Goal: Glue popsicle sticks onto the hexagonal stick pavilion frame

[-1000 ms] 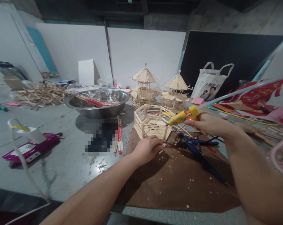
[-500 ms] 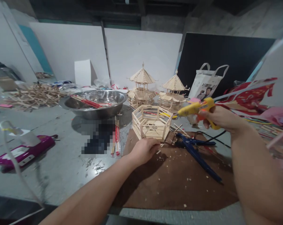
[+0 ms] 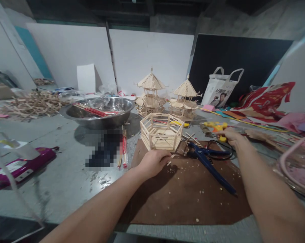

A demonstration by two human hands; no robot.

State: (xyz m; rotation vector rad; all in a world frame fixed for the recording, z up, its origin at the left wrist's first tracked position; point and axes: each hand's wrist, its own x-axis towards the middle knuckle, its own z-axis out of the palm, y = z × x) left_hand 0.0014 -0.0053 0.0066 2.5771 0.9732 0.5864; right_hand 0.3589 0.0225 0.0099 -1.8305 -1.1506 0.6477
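Observation:
A six-sided pavilion base built of thin wooden sticks, with open railings, stands on the brown board. My left hand is at its lower front edge, fingers curled closed against it; the fingertips are partly hidden. Over to the right, my right hand grips a yellow hot glue gun low over the table, its nozzle toward the left. Blue-handled cutters lie between the base and my right arm. Small wood bits are scattered around the board.
Two stick pavilions stand behind. At left are a steel basin with red-wrapped sticks, a purple power strip and a heap of wood strips. A white bag and red packaging lie at the back right.
My right hand has carried the glue gun away from the pavilion base's right corner, down toward the table. My left hand has stayed at the base. The view has shifted slightly.

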